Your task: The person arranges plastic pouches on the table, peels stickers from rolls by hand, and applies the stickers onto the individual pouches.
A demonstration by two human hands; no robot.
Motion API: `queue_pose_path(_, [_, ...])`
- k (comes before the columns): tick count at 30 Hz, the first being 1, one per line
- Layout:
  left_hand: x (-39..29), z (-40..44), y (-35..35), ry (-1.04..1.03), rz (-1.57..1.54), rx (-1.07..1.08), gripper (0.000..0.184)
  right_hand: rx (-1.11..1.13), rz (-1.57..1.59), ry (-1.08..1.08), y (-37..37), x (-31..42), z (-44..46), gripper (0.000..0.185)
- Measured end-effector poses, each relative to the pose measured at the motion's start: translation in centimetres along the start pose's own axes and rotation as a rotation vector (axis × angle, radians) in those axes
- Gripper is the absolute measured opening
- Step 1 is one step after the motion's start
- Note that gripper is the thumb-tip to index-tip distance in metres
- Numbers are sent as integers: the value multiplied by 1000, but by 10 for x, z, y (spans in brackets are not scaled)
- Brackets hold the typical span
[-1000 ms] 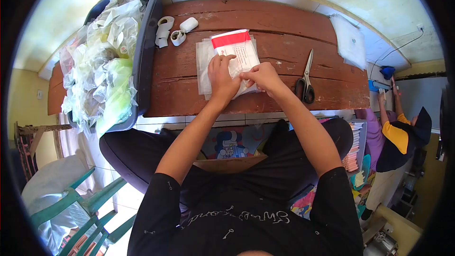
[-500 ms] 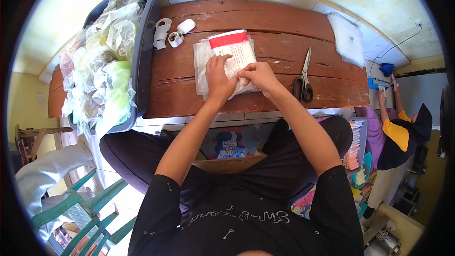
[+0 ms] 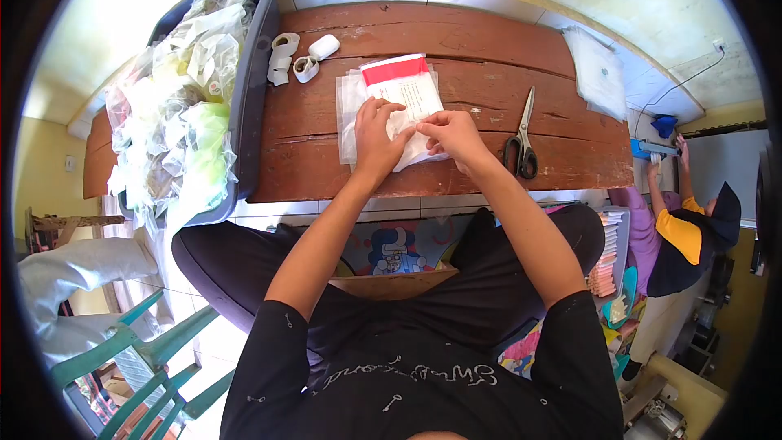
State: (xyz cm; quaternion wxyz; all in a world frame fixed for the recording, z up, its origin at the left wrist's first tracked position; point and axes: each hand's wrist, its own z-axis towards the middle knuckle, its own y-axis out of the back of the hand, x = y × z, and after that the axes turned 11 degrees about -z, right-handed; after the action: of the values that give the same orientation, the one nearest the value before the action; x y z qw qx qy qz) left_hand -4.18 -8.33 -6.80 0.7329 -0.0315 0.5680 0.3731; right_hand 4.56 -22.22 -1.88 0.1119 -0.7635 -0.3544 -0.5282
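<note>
A white packet with a red band (image 3: 403,81) lies on clear plastic bags (image 3: 348,118) on the wooden table. My left hand (image 3: 380,143) rests on the packet's lower left part, fingers stretched over it and thumb toward the right. On the packet's lower right, my right hand (image 3: 456,140) makes a pinch with thumb and forefinger close to the left thumb. What lies between those fingertips is too small to make out. Black-handled scissors (image 3: 522,143) lie to the right of my right hand.
A dark bin (image 3: 252,73) full of plastic-wrapped items stands at the left. Label rolls (image 3: 305,69) lie beside it. A stack of clear bags (image 3: 599,73) sits at the back right. A green chair (image 3: 155,350) is at lower left; another person (image 3: 684,232) works at far right.
My right hand has shifted slightly, still pinched near the left thumb. My left hand stays on the packet. The person at the far right has moved their hands a little.
</note>
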Motion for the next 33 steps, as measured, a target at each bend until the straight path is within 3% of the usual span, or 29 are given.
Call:
queue_pose_path(3, [0,0,-1,-11,-3,-17,34,48,110,-45,-1,-1,1,19])
queue_pose_path(16, [0,5,-3,7,15,-74,22,43,74,-129,-4,6,8,21])
queue_pose_path(33, [1,10,0,-27,52,-64,33,93,39,-127,-8,2,18,19])
